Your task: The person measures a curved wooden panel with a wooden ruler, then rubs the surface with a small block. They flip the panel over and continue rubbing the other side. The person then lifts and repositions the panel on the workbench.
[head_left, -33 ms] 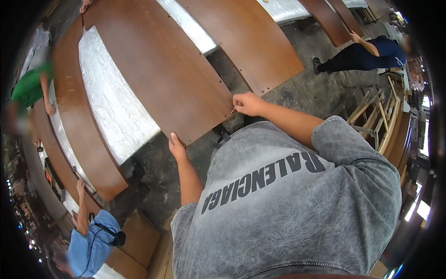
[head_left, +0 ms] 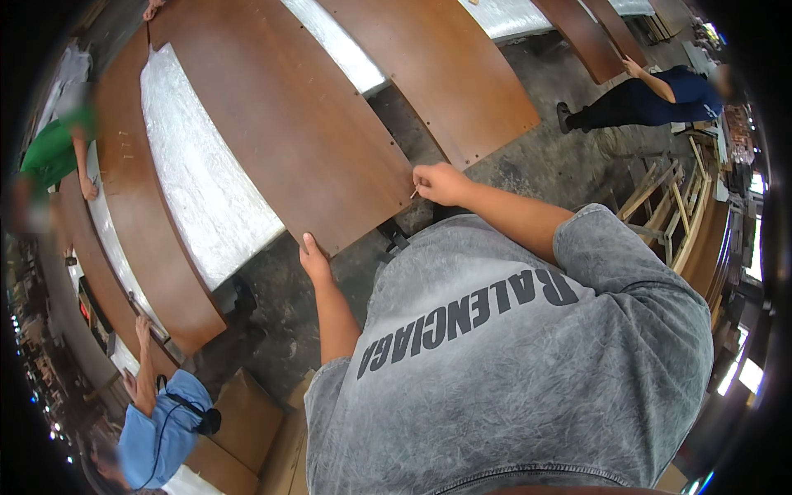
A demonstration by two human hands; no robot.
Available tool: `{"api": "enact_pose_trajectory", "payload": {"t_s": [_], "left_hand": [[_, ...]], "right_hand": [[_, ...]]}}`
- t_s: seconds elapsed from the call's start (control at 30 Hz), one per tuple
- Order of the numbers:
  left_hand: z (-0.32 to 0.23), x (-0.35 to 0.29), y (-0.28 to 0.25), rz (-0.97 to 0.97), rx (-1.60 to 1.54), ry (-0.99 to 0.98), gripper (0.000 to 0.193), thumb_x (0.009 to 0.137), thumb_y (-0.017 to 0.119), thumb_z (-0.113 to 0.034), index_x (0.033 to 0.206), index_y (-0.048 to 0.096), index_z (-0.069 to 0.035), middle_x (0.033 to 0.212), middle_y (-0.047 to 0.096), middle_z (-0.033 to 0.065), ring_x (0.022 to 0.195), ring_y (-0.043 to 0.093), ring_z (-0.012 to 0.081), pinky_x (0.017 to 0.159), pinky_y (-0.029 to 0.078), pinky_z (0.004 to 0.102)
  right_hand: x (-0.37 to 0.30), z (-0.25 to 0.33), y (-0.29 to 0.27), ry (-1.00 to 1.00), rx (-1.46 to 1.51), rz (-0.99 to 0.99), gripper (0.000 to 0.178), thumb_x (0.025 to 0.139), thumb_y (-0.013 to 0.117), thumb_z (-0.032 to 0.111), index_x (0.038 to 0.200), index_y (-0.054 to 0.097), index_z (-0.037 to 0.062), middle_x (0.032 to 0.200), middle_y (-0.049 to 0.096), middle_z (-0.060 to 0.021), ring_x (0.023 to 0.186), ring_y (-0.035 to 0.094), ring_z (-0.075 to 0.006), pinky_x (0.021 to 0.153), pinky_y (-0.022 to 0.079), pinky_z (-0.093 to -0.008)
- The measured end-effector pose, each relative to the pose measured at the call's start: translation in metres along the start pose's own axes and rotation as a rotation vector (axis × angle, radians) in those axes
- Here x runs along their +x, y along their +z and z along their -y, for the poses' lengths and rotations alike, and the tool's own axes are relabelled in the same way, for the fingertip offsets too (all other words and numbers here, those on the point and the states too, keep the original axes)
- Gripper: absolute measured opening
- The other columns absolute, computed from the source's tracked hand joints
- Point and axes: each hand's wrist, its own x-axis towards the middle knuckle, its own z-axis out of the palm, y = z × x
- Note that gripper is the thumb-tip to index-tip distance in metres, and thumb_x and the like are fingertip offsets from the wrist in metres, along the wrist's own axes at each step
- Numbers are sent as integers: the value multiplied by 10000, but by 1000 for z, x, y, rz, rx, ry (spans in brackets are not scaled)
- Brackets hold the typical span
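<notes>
A long brown wooden panel (head_left: 289,115) stretches away from me, with small dark holes along its right edge and near end. My left hand (head_left: 314,259) is at its near left corner, thumb on top; the other fingers are hidden below the edge. At the near right corner, my right hand (head_left: 442,183) is closed in a pinch. Between its fingertips is a small, thin, pale pin-like piece (head_left: 414,195), next to a hole at the panel's corner. Its exact kind is too small to make out.
More brown panels (head_left: 470,91) lie alongside on plastic-wrapped stacks (head_left: 202,165). Co-workers in green (head_left: 51,157) and light blue (head_left: 169,429) are at the left; one in dark blue (head_left: 660,99) holds a panel at the far right. Wooden frames (head_left: 672,206) stand right, cardboard boxes (head_left: 247,412) lower left.
</notes>
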Motion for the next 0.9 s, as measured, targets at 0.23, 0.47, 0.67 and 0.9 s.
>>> {"api": "enact_pose_trajectory", "payload": {"t_s": [0.23,0.47,0.67,0.9], "left_hand": [[-3,5,8,48,-60,-141,632,1014,571,-519,1369,550,4,1186,659,134,988,664,222,753,547,358],[8,14,6,51,-130,-53,616,1008,588,-504,1341,560,14,1146,676,141,969,682,250,775,564,372],[12,14,0,59,-140,-121,642,1007,570,-520,1358,546,17,1213,650,171,1045,671,304,774,592,456],[11,9,-1,32,-202,-187,572,1017,567,-482,1258,579,37,1075,675,171,889,698,282,646,612,416]], "right_hand": [[1,24,7,-216,-361,36,155,881,642,157,989,590,59,804,694,-188,798,673,-442,700,522,-536],[8,46,-5,-131,-574,177,289,927,668,325,957,637,39,807,703,-221,814,691,-443,718,543,-543],[4,50,4,-2,-562,172,413,927,670,446,963,639,35,856,708,-245,847,695,-451,741,545,-551],[-4,47,10,-126,-484,123,236,925,631,251,965,591,21,805,688,-271,821,684,-473,722,532,-574]]}}
